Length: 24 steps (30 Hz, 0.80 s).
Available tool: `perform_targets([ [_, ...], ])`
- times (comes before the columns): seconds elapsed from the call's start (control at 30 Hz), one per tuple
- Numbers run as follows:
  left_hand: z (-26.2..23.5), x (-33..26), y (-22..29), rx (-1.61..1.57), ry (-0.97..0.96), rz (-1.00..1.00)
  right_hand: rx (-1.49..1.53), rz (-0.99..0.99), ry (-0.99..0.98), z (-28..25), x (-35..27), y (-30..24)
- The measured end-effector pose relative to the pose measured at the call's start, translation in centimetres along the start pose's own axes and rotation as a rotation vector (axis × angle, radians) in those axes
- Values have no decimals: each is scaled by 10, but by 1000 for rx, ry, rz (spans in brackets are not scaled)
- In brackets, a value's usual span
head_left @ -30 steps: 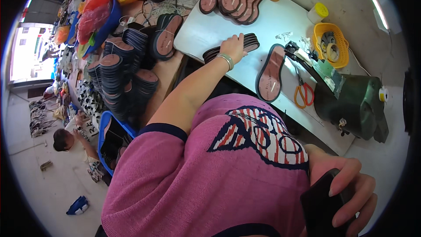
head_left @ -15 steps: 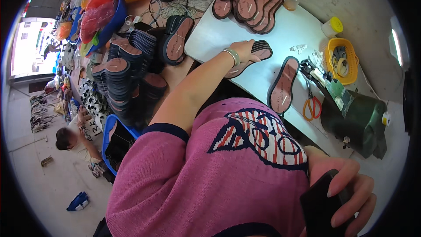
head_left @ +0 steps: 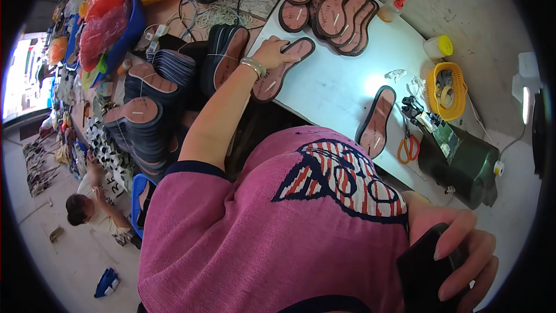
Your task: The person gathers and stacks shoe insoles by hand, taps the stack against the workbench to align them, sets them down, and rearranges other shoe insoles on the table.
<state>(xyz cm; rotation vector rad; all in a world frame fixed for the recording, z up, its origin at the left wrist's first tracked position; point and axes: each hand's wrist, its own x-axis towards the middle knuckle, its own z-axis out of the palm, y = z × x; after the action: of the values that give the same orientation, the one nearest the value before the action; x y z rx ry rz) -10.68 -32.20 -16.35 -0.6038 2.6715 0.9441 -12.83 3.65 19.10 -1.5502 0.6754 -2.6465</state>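
Observation:
My left hand (head_left: 270, 53) is closed round the middle of a pink-topped, dark-edged shoe sole (head_left: 297, 50), which lies slanted at the table's left edge. Whether more soles are stacked beneath it is hard to see. A bangle circles that wrist. At the lower right, my right hand (head_left: 463, 249) is wrapped round a flat black object (head_left: 427, 266) that looks like a phone. Another sole (head_left: 377, 122) lies apart near the table's front edge. A pile of soles (head_left: 341, 14) sits at the back of the white table (head_left: 333, 84).
Tied stacks of soles (head_left: 142, 122) stand left of the table. Scissors with orange handles (head_left: 409, 149), a yellow basket (head_left: 447, 90), a yellow-lidded jar (head_left: 438, 47) and a red-tipped bottle (head_left: 394, 9) are on the right side. Another person (head_left: 95, 203) is at the far left.
My left hand has moved left with the sole, from the middle of the table to its left edge. My right hand stays on the black object. The view has shifted slightly.

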Motion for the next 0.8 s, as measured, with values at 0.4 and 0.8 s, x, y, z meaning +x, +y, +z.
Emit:
perform_targets([
  [0.4,35,-16,62,421,121,-220,16,-31,18,-7,-6,8],
  [0.8,32,-22,68,399,246,-206,-113,138,-149,-27,-28,-50],
])
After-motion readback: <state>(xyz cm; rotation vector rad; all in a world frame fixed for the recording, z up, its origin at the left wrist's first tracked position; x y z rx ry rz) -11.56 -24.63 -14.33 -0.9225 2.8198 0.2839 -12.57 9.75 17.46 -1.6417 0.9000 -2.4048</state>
